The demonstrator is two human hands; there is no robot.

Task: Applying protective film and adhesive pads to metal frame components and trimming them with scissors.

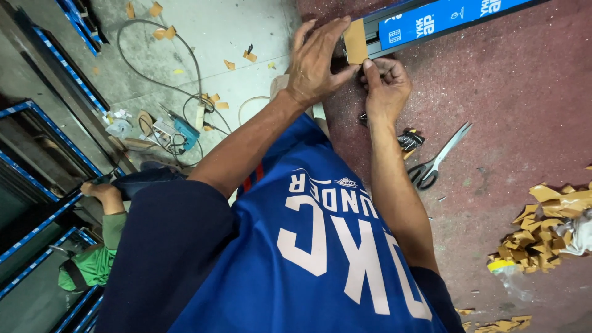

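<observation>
One strip of tan tape (355,41) is pressed onto the end of one dark aluminium profile (374,31) lying along the far edge of the red mat (512,92). A long blue protective label (444,17) with white print is seen along the profile's top face. The tape is pinched at its lower edge between thumb and fingers of the left hand (317,61), whose fingers are stretched upward over it. The right hand (385,86) is curled just below the tape, fingertips closed on its lower corner. Both forearms are extended forward from a blue jersey (320,246). One pair of scissors (439,157) is laid open-handled near the mat's middle, and one heap of peeled tan tape scraps (542,228) is piled at its right edge. On the grey floor (234,31) to the left, one blue power tool (185,132) with a coiled cable is found, and another person's hand (102,194) rests on a blue-edged frame (37,179)
</observation>
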